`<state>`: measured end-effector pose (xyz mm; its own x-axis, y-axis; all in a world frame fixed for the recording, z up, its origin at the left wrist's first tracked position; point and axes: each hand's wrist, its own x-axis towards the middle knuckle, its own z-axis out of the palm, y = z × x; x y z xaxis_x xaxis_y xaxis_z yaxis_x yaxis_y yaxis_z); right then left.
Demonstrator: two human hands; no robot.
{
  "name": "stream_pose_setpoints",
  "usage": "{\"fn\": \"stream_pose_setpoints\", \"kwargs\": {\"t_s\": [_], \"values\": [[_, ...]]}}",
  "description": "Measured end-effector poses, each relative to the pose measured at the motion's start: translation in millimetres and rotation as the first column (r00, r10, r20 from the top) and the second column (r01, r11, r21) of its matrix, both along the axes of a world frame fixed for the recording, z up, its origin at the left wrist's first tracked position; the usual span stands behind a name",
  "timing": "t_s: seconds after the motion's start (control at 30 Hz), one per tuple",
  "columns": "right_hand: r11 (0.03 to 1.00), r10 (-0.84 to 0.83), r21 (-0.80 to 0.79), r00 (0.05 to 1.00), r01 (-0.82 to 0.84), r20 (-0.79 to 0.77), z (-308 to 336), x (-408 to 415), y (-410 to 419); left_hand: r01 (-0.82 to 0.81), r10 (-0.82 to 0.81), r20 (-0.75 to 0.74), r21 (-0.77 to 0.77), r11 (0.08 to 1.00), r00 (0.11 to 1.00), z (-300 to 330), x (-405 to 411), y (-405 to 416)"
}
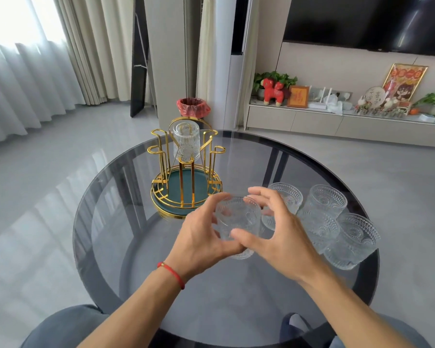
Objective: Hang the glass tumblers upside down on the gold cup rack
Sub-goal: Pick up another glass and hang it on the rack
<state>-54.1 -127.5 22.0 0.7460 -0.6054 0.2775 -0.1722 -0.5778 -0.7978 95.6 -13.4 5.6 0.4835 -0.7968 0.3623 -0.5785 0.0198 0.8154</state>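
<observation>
The gold cup rack (161,156) with a teal base stands at the far left of the round glass table (116,234). One embossed tumbler (186,141) hangs upside down on its top peg. I hold another clear tumbler (236,219) above the table's middle, mouth tilted up and away. My left hand (199,237) grips its left side and base. My right hand (274,229) touches it with the thumb on the near wall, fingers spread over the rim. Several more tumblers (327,202) stand upright in a cluster to the right.
A bin with a red bag (192,106) stands on the floor behind the rack. A low TV cabinet (312,121) with ornaments runs along the back right wall. My knees show below the table's near edge.
</observation>
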Motion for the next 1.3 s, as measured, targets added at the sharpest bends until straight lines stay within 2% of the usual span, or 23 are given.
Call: {"fn": "stream_pose_setpoints", "kwargs": {"t_s": [0.07, 0.1, 0.17, 0.2, 0.27, 0.4, 0.43, 0.5, 0.57, 0.6, 0.63, 0.67, 0.7, 0.73, 0.8, 0.9, 1.07, 1.2, 1.3], "values": [[0.977, 0.000, 0.214, 0.998, -0.014, 0.066, -3, 6, 4, -0.095, 0.085, -0.202, -0.043, 0.995, 0.976, 7, 5, 4], [0.949, -0.014, 0.316, 0.998, -0.006, 0.061, -3, 9, 7, -0.133, 0.105, -0.350, -0.058, 0.989, 0.931, 10, 8, 4], [0.868, 0.007, 0.496, 0.998, -0.035, 0.059, -4, 19, 15, -0.157, 0.065, -0.649, -0.085, 0.984, 0.758, 13, 13, 4], [0.824, 0.016, 0.563, 0.996, -0.061, 0.085, -5, 24, 18, -0.152, 0.031, -0.748, -0.094, 0.984, 0.663, 15, 15, 3], [0.780, -0.022, 0.621, 0.987, -0.083, 0.160, -3, 32, 18, -0.137, -0.016, -0.828, -0.111, 0.984, 0.561, 19, 17, 3], [0.756, -0.073, 0.646, 0.966, -0.107, 0.246, 7, 42, 8, -0.113, -0.068, -0.842, -0.152, 0.982, 0.536, 25, 18, 5], [0.762, -0.081, 0.640, 0.965, -0.103, 0.251, 10, 43, 5, -0.099, -0.050, -0.820, -0.129, 0.987, 0.570, 27, 21, 6], [0.802, -0.119, 0.595, 0.961, -0.056, 0.250, 21, 47, -1, -0.068, 0.040, -0.688, -0.014, 0.998, 0.724, 30, 29, 10], [0.873, -0.175, 0.487, 0.952, 0.031, 0.252, 36, 51, -5, -0.101, 0.157, -0.431, 0.149, 0.984, 0.888, 27, 42, 15], [0.900, -0.191, 0.431, 0.945, 0.062, 0.264, 45, 55, -7, -0.171, 0.230, -0.232, 0.246, 0.954, 0.945, 23, 49, 17], [0.919, -0.198, 0.387, 0.937, 0.075, 0.287, 56, 60, -8, -0.261, 0.277, -0.002, 0.331, 0.907, 0.961, 19, 55, 19], [0.931, -0.193, 0.357, 0.927, 0.070, 0.321, 67, 65, -10, -0.334, 0.276, 0.198, 0.395, 0.856, 0.941, 16, 59, 21], [0.941, -0.177, 0.335, 0.916, 0.051, 0.359, 78, 72, -11, -0.371, 0.238, 0.326, 0.446, 0.815, 0.915, 12, 63, 21], [0.950, -0.149, 0.312, 0.907, 0.020, 0.393, 89, 82, -13, -0.374, 0.190, 0.384, 0.491, 0.787, 0.904, 8, 65, 20], [0.967, -0.092, 0.255, 0.892, -0.026, 0.443, 114, 108, -18, -0.345, 0.102, 0.422, 0.551, 0.760, 0.901, 4, 70, 15], [0.987, -0.058, 0.159, 0.900, -0.013, 0.433, 149, 159, -23, -0.365, 0.064, 0.504, 0.526, 0.768, 0.861, 4, 78, 4], [0.995, -0.013, -0.095, 0.982, 0.032, 0.191, 174, 235, -29, -0.355, 0.070, 0.481, 0.533, 0.768, 0.874, -5, 87, 2], [0.928, -0.027, -0.370, 0.998, 0.045, 0.053, 161, 270, -32, -0.340, 0.078, 0.458, 0.524, 0.781, 0.885, -9, 91, 3], [0.905, -0.024, -0.425, 0.999, 0.005, -0.039, 151, 284, -35, -0.342, 0.085, 0.454, 0.522, 0.781, 0.887, -8, 92, 3]]}}
